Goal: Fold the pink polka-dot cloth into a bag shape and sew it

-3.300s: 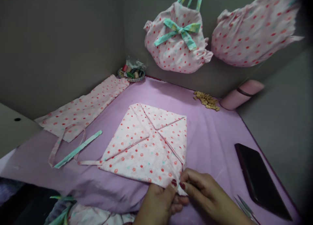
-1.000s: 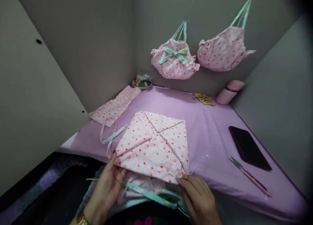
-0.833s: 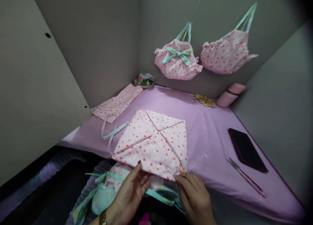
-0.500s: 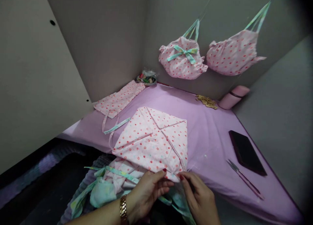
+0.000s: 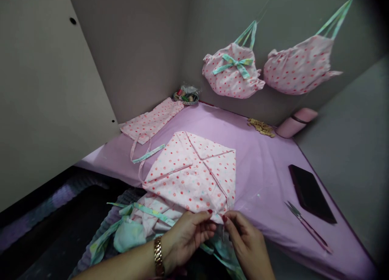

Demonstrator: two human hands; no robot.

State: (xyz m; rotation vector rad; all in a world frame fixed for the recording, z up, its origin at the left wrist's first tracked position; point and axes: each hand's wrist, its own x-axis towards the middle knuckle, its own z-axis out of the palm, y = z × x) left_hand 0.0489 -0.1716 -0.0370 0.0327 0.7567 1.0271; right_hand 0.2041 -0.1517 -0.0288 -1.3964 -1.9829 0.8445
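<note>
A pink dotted cloth (image 5: 194,176) with crossing seams lies over the front edge of the table. At its near corner, my left hand (image 5: 190,235) holds the hem between thumb and fingers, and a gold bracelet circles that wrist. Close beside it on the right, my right hand (image 5: 247,239) pinches the same corner with thumb and forefinger. Whether a needle or thread is between those fingertips cannot be seen. Below the cloth, more pink and mint-green fabric (image 5: 129,233) with ties hangs in a bunch.
Pale purple cloth covers the table (image 5: 258,162). On it are tweezer-like scissors (image 5: 310,228), a black tablet (image 5: 311,193), a pink bottle (image 5: 296,122), brown pieces (image 5: 261,127), a basket of thread (image 5: 186,97) and folded dotted cloth (image 5: 152,120). Two dotted bags (image 5: 232,75) hang behind.
The view has shifted slightly, so most things appear a little further right. Both hands keep their hold at the cloth's corner, with the right fingertips slightly higher.
</note>
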